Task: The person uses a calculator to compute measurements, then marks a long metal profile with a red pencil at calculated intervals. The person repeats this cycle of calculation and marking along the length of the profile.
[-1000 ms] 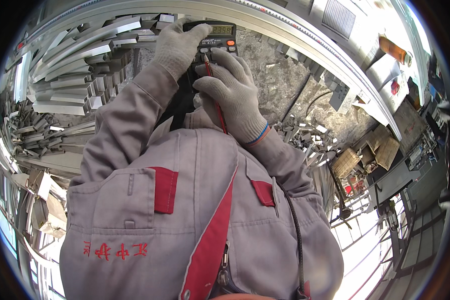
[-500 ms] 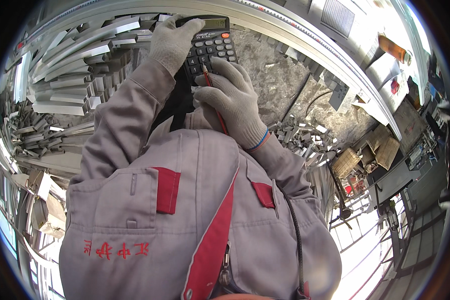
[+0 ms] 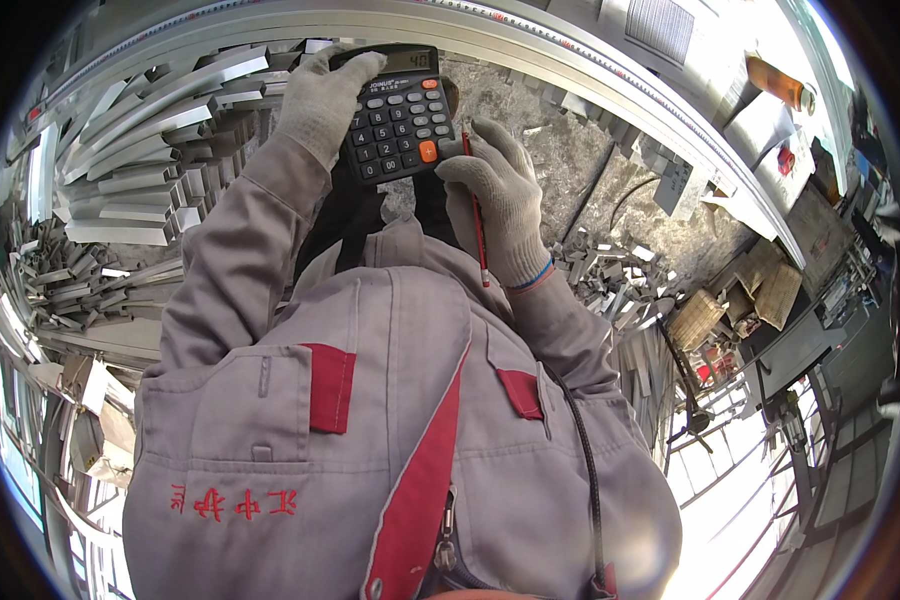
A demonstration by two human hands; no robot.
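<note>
A black calculator (image 3: 395, 115) with grey and orange keys is held up in front of my chest. My left hand (image 3: 318, 108), in a pale knitted glove, grips its left side, with the thumb on the top edge by the display. My right hand (image 3: 502, 195), gloved the same way, is just right of the calculator's lower keys. A thin red pencil (image 3: 479, 225) is held in its curled fingers, slanting down toward my sleeve. One right fingertip is near the orange plus key; whether it touches cannot be made out.
Stacked metal profile pieces (image 3: 140, 150) lie at the left. A long metal rail with a measuring tape (image 3: 530, 25) curves across the far side. Small metal offcuts (image 3: 610, 275) are heaped at right, near cardboard boxes (image 3: 695, 320). An orange bottle-like cylinder (image 3: 778, 84) lies far right.
My right hand has moved right, off the middle keys, uncovering the lower keypad. The calculator has shifted slightly left and tilted, still in my left hand. The pencil stays in my right.
</note>
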